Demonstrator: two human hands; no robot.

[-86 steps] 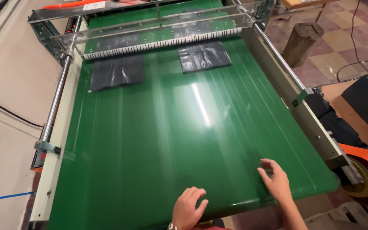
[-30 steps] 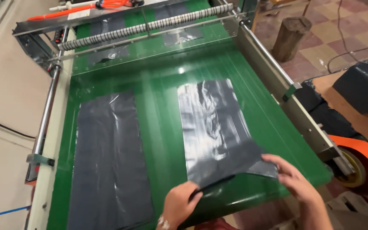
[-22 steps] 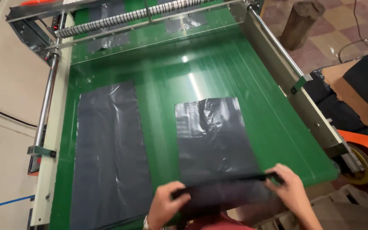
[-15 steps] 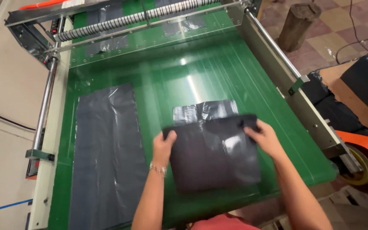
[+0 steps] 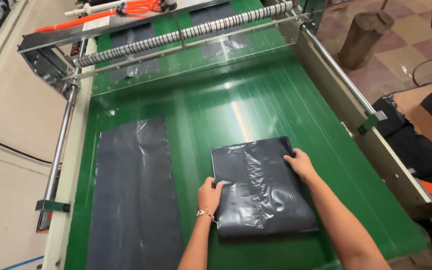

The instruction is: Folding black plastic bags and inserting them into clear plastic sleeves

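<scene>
Folded black plastic bag [image 5: 262,186] lies flat on the green conveyor belt [image 5: 296,105], right of centre, near the person's end. Left hand [image 5: 209,192] pinches its left edge, fingers curled over it; right hand [image 5: 301,164] presses on the right edge near the far corner. Unfolded black bag [image 5: 133,195] lies flat alongside, well apart to the left. Ribbed roller [image 5: 186,34] spans the far end.

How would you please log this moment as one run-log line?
left hand: on folded black bag | right hand: on its right edge | flat bag: left, on green belt
</scene>
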